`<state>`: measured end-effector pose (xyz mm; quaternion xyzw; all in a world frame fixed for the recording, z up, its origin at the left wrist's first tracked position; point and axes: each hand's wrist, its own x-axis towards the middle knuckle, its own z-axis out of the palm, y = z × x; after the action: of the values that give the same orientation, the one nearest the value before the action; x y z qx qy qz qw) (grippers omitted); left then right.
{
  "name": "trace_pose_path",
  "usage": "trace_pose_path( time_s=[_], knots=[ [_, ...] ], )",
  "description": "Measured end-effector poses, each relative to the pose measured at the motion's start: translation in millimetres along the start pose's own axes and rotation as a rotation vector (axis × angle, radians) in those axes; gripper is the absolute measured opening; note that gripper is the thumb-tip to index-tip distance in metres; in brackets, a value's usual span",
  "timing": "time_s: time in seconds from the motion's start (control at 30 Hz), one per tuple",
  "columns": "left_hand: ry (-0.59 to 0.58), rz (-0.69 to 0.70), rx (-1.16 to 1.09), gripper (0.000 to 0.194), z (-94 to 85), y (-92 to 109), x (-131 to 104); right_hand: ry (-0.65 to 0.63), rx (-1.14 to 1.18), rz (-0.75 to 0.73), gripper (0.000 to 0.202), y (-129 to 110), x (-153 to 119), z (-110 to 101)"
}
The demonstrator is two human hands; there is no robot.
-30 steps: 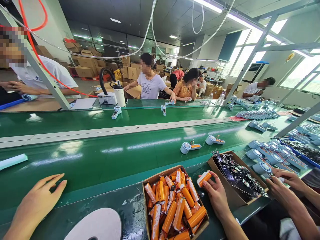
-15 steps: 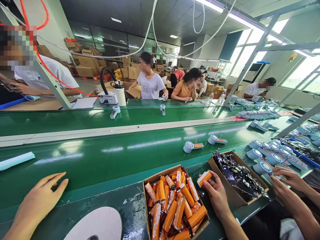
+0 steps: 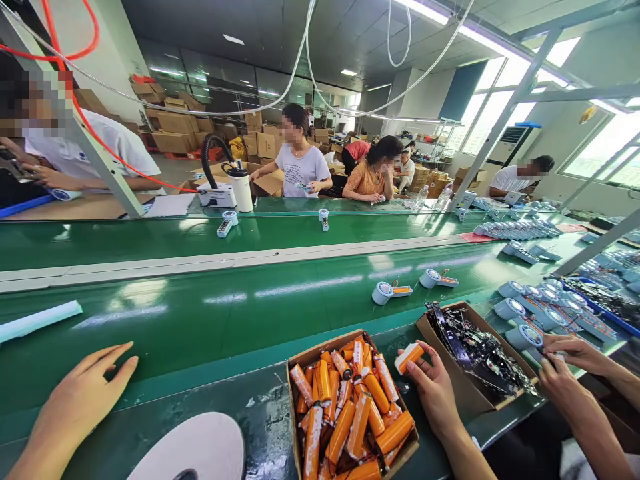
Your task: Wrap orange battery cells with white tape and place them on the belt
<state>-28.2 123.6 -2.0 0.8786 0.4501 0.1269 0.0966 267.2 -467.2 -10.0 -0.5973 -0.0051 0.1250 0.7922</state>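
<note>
My right hand [image 3: 436, 393] pinches an orange battery [image 3: 409, 359] with a white strip along its side. It is raised just right of an open cardboard box [image 3: 295, 445], which holds many similar orange batteries [image 3: 344, 421] with thin wires. At the left, my left hand [image 3: 83, 400] is empty, its fingers stretched and apart over the near edge of the green belt [image 3: 200, 347]. Beside the box, a large pale roll [image 3: 195, 447] lies flat on the bench, cut off by the bottom of the picture.
Right of my hand stands a carton of black circuit boards [image 3: 480, 357]. A co-worker's hands [image 3: 567, 373] work on a light-blue device [image 3: 525, 337] beside piled devices. Two light-blue devices [image 3: 384, 293] and a pale strip [image 3: 43, 321] lie on the near belt. Several people sit across the line.
On the near belt, the two devices and the pale strip have shifted slightly right; the far belt's devices moved slightly left. Across the line, one person's head and arms have turned. My hands stay put.
</note>
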Motion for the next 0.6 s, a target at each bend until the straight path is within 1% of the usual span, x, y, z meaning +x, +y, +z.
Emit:
trace_pose_path(
  time_s=[0.07, 0.13, 0.4, 0.6],
  knots=[
    [-0.039, -0.054, -0.002, 0.070, 1.4, -0.2, 1.0, 0.003, -0.002, 0.002, 0.091, -0.3, 0.1, 0.3],
    [-0.060, -0.066, -0.014, 0.072, 1.8, 0.3, 1.7, 0.010, 0.000, 0.002, 0.090, -0.3, 0.2, 0.5],
    [-0.016, -0.039, -0.035, 0.073, 3.9, -4.7, 3.0, -0.002, -0.007, 0.006, 0.091, -0.1, -1.4, -0.6],
    [-0.036, -0.054, -0.030, 0.073, 6.4, -8.6, 4.3, 0.009, 0.003, 0.010, 0.094, -4.3, -1.4, 4.7]
  ],
)
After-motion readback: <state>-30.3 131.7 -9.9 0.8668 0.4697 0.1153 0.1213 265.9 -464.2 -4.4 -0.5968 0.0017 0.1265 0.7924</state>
